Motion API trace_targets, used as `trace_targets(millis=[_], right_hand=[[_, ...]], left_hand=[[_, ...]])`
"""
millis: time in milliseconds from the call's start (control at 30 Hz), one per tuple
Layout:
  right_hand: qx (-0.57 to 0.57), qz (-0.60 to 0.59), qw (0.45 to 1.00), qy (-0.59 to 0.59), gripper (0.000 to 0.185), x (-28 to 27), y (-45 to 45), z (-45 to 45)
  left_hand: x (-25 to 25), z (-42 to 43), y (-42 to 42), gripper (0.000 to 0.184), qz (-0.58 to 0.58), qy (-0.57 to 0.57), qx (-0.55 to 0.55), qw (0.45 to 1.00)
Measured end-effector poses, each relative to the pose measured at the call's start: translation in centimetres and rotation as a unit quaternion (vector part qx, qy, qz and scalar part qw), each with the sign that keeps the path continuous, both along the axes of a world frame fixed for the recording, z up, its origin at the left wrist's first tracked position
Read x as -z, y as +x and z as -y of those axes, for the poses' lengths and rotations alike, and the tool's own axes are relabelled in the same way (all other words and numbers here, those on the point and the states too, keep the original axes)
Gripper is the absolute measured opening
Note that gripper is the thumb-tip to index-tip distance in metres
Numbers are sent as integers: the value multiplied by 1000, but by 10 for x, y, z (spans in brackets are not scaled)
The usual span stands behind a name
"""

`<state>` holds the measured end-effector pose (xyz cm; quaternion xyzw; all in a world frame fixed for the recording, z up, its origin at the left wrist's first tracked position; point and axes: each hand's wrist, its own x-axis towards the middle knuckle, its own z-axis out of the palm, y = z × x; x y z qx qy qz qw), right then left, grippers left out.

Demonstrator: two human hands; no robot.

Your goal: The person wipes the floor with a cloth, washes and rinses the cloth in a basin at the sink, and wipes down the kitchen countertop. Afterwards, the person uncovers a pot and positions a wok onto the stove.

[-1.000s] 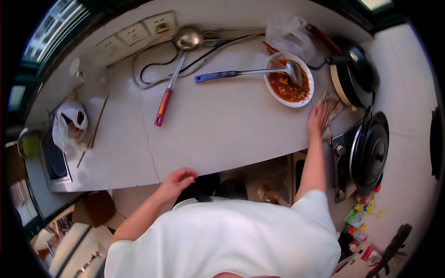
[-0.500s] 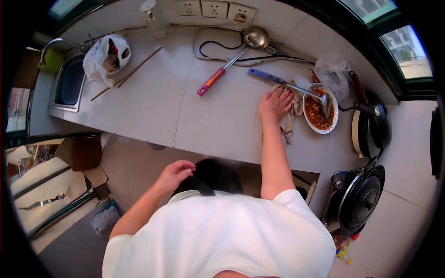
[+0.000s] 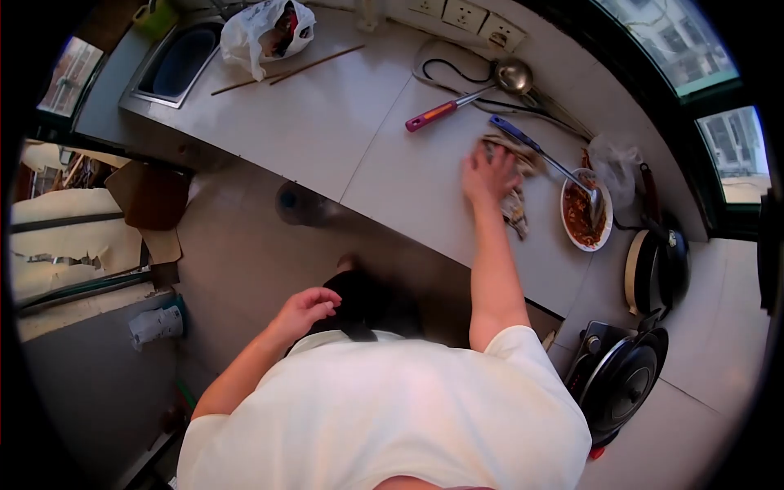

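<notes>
My right hand (image 3: 490,173) presses down on a crumpled, patterned rag (image 3: 516,214) on the counter, fingers spread over it and somewhat blurred. Right of the rag stands a white bowl (image 3: 605,233) of reddish-brown food. A blue-handled spatula or ladle (image 3: 549,159) rests with its metal head in that bowl, its handle reaching out past the rag. Further back lies a metal ladle (image 3: 513,77) with a red and orange handle. In front of my body, below the counter edge, my left hand (image 3: 310,309) hangs with loosely bent fingers, holding nothing.
Two chopsticks (image 3: 318,64) lie near a white plastic bag (image 3: 242,42) beside the sink (image 3: 175,69). A cable (image 3: 441,77) runs along the wall. At the right are a clear plastic bag (image 3: 614,167), a black pan (image 3: 674,265) and a lidded black pot (image 3: 629,392) on a cooker.
The view has turned, so the counter appears tilted. My right hand and the rag have shifted away from the bowl, leaving a wider gap. The left hand stays low and much the same.
</notes>
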<state>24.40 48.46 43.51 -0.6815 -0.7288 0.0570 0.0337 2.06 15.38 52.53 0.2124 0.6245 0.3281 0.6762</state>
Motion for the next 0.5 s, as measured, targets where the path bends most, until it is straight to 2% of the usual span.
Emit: trace_targets(millis=[67,167,267,333,433,500], right_hand=[[-127,4,991,37,50,13,-7,12],[-238,-62,968,43,51,15,-7,43],[-60,-124,977,160,53,50,1,37],[85,-36,986,141,54,43,-11,8],[67,-18,996,52,53,4,-39,-18],[-31,-12,998,58,53,12,-45,-17]], left_hand=[[-5,-5,1,20,2,11,11,1000],[-15,-13,-4,20,-5,20,42,999],[-8,-5,-24,21,-10,22,35,999],[-5,5,-41,20,-20,27,7,999],[-2,32,-64,19,-25,23,-44,998],[6,48,-77,19,-30,20,-70,997]])
